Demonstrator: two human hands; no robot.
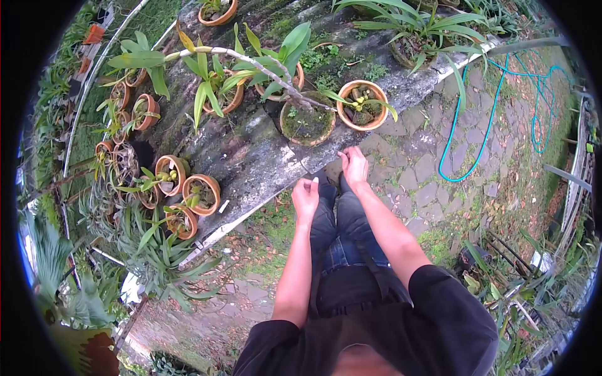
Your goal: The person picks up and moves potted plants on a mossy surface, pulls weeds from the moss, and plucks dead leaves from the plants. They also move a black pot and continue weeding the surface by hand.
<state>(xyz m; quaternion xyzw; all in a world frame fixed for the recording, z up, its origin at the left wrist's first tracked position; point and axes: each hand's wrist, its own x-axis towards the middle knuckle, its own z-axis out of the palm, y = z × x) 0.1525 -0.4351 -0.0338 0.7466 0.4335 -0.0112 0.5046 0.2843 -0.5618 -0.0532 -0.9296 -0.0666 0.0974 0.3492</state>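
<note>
A: Nearest to hands?
B: 1 terracotta pot, upright at tabletop edge, just beyond right hand. Round, no long axis. Mossy pot beside it, leftward; long stem leaning further left.
A: Grip?
B: Right: nearer, partly open, nothing visible held. Left hand: fingers curled, contents can't tell.
A: Farther right?
B: Hose on paving.

Both hands raised | fingers curled | forearms extended forward
</note>
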